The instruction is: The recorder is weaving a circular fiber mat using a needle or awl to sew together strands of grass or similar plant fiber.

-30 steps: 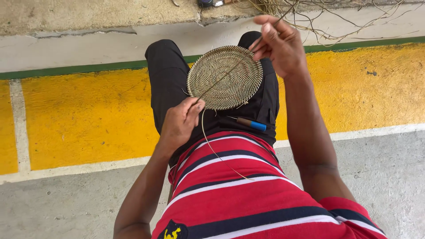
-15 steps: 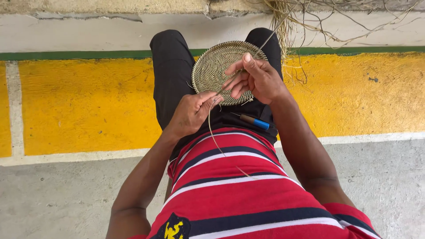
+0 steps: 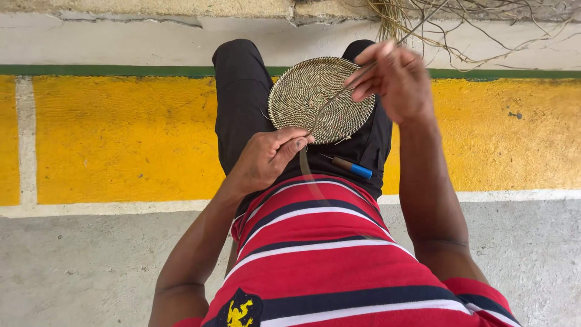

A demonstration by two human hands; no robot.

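Observation:
A round woven disc [image 3: 315, 97] of coiled pale fibre rests on my lap, over black trousers. My left hand [image 3: 269, 158] pinches its near edge between thumb and fingers. My right hand [image 3: 393, 82] is raised past the disc's far right side, fingers closed on a thin fibre strand [image 3: 339, 97] that runs taut from the disc's near edge up through my fingers. A loose pale strand [image 3: 305, 172] hangs from the disc over my red striped shirt.
A tool with a blue handle [image 3: 352, 167] lies on my right thigh beside the disc. Dry fibre strands [image 3: 460, 30] are piled by the cracked wall ahead. The floor has a yellow painted band [image 3: 121, 136] with green and white lines, then grey concrete [image 3: 91, 266].
My right hand went from high and far, down to the disc beside my left hand, then back up and right, drawing the strand taut. My left hand kept its hold on the disc's edge.

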